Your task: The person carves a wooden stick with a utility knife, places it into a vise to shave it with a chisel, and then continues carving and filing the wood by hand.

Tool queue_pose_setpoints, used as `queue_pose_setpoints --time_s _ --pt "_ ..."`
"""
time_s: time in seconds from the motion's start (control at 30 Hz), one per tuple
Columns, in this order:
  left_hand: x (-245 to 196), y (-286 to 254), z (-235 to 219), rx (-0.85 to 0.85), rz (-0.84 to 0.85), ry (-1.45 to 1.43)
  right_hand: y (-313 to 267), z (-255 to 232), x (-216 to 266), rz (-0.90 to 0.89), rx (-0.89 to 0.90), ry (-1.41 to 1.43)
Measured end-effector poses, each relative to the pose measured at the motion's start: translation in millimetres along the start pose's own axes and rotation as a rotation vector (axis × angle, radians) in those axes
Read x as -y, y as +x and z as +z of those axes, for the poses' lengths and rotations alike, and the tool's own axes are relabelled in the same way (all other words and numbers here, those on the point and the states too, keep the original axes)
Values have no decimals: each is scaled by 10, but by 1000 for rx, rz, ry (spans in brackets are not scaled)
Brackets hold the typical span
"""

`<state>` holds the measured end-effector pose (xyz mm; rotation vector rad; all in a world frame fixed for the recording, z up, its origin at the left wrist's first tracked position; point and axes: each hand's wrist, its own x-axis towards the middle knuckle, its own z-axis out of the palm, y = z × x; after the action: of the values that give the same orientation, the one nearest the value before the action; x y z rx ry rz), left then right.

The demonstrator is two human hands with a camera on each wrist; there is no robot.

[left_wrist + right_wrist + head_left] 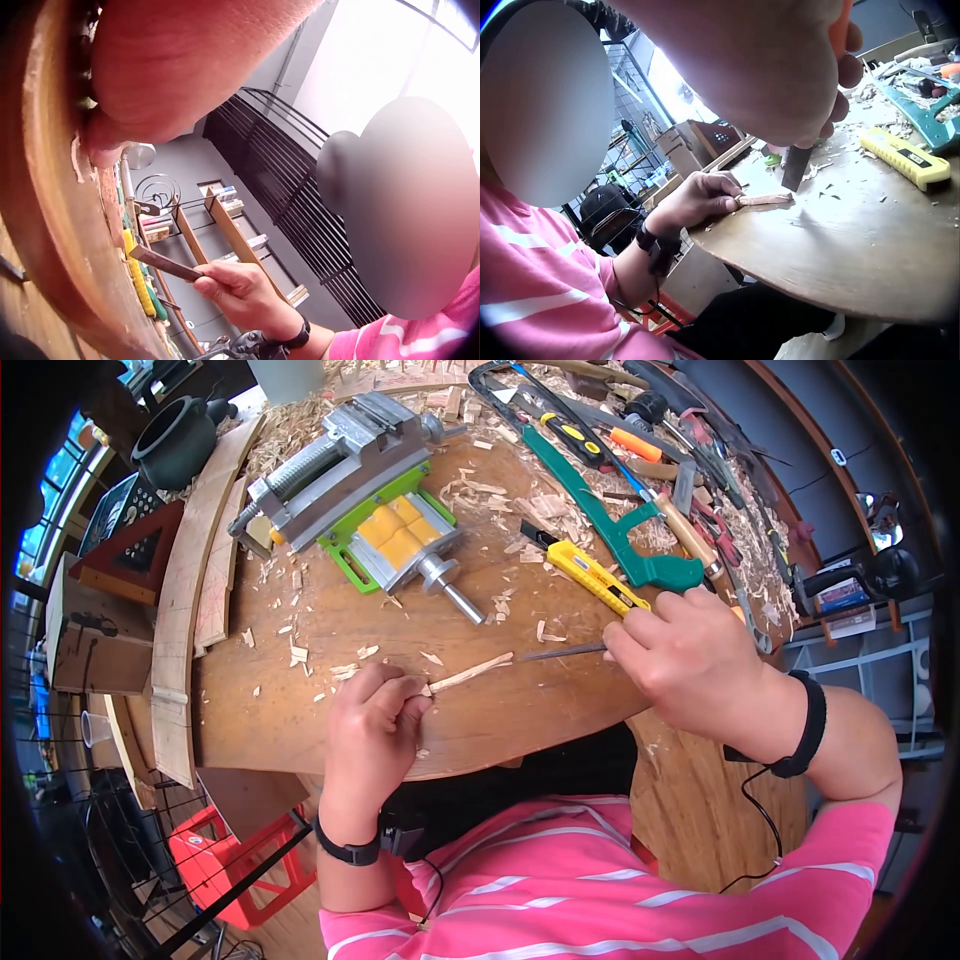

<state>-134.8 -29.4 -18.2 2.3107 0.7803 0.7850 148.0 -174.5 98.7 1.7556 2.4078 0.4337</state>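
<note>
A thin, whittled wooden stick (470, 673) lies along the tabletop near its front edge. My left hand (375, 725) pinches its left end between thumb and fingers. My right hand (690, 660) grips a flat steel tool (796, 169) by its orange handle (841, 31). The squared tip of that tool points left, close to the stick's free end. In the left wrist view my left palm fills the top, while the right hand (244, 296) shows behind the tool's blade (169, 264). A yellow utility knife (598, 576) lies just beyond the right hand.
A metal vise (340, 465) on a green base stands at the back left. Green-handled hacksaw (590, 500) and several hand tools lie at the back right among wood shavings (470, 490). Long boards (190, 610) line the left side, with a red stool (225, 870) below.
</note>
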Motion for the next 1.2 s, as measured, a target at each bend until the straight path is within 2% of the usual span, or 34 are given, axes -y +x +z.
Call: queue_pose_setpoints --time_s 0.37,0.47,0.57,0.63,0.77,0.87,1.07,1.13,1.2 --pt "20 -3 -14 2 13 9 206 -83 170 -74 31 -86" --pt "21 -3 -23 -3 34 8 332 -176 276 -45 93 -50" --pt "16 -3 -41 3 40 19 475 -271 369 -84 156 -184" --pt "32 -9 -23 -19 58 11 584 -336 367 -182 252 -233" --pt "49 -11 -17 -41 112 26 769 -445 402 -247 272 -301" --pt "12 6 -40 -73 132 58 918 -534 441 -311 375 -313" --pt "24 -68 -3 -95 128 39 1266 -626 700 -447 458 -529" --pt "51 -80 -4 -72 108 23 1414 -663 712 -549 602 -520" --pt "79 -101 -28 -60 88 9 1353 -629 704 -520 604 -541"
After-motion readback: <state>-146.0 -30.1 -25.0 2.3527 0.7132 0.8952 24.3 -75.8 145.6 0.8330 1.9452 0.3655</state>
